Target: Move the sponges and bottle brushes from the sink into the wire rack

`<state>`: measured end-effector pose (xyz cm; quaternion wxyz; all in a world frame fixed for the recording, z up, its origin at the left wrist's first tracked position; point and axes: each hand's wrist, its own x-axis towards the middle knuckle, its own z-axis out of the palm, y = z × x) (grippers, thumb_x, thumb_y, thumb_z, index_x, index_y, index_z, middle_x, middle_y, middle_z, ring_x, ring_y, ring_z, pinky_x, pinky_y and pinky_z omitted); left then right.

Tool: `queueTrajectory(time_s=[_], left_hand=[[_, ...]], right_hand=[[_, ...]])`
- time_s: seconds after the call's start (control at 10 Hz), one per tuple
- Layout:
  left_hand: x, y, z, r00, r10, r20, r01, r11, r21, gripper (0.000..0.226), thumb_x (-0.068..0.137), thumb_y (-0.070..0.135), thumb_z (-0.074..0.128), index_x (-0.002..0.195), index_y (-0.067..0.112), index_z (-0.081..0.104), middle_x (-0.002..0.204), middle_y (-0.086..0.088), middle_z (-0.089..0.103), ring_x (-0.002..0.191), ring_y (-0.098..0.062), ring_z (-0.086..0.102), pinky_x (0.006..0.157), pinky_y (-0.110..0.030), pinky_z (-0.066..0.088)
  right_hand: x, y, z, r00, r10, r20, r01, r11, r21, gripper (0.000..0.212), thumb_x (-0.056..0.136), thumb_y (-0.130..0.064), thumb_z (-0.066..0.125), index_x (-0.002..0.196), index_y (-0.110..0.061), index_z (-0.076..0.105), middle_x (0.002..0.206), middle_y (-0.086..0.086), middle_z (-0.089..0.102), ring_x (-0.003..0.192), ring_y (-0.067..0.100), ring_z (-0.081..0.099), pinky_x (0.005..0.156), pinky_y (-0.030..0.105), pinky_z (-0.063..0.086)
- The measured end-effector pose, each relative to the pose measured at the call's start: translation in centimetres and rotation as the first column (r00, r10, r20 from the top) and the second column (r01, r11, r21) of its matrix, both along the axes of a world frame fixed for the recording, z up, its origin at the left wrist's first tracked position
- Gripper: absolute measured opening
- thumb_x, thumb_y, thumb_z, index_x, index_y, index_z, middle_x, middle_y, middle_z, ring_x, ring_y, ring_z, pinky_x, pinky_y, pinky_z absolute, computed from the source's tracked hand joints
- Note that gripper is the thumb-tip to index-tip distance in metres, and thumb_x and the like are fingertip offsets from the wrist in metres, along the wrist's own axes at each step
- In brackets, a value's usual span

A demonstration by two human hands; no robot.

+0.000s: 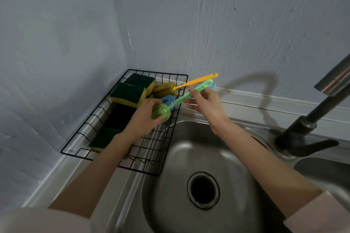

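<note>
A black wire rack [79, 152] stands left of the steel sink [233, 166]. Several yellow sponges with dark green tops [130, 93] lie in it. A yellow bottle brush [193, 82] and a blue bottle brush [168, 100] rest across the rack's far right corner. My left hand [145, 117] grips the foam head of a green bottle brush [161, 113] over the rack's right side. My right hand [206, 103] pinches that brush's green handle near its hooked end. The sink basin holds no sponge or brush that I can see.
A dark faucet [310, 125] rises at the right behind the sink, its spout reaching over the top right. The drain [203, 189] sits in the basin's middle. Grey walls meet in a corner just behind the rack.
</note>
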<state>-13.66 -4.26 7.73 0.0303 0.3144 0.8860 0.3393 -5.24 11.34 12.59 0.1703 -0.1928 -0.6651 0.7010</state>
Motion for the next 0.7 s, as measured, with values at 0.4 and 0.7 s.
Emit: queueTrajectory(time_s=[0.4, 0.7], left_hand=[[-0.4, 1.1, -2.0, 0.998, -0.051, 0.041, 0.054, 0.995, -0.080, 0.051, 0.081, 0.013, 0.060, 0.128, 0.008, 0.041, 0.134, -0.013, 0.045, 0.123, -0.026, 0.044, 0.105, -0.035, 0.034], [1.5, 2.6, 3.0, 0.994, -0.089, -0.057, 0.089, 0.996, 0.002, 0.047, 0.084, 0.017, 0.055, 0.128, 0.011, 0.040, 0.133, -0.011, 0.048, 0.119, -0.025, 0.046, 0.100, -0.037, 0.039]], right_hand=[[0.3, 1.3, -3.9, 0.994, -0.007, 0.106, 0.007, 1.000, 0.003, 0.007, 0.090, -0.016, 0.050, 0.094, -0.014, 0.056, 0.085, 0.002, 0.065, 0.070, 0.007, 0.063, 0.058, 0.014, 0.053], [3.2, 3.0, -0.8, 0.904, -0.006, 0.429, -0.213, 0.862, 0.461, 0.050, 0.087, -0.033, 0.052, 0.131, -0.013, 0.043, 0.120, 0.008, 0.059, 0.103, 0.020, 0.055, 0.088, 0.027, 0.039]])
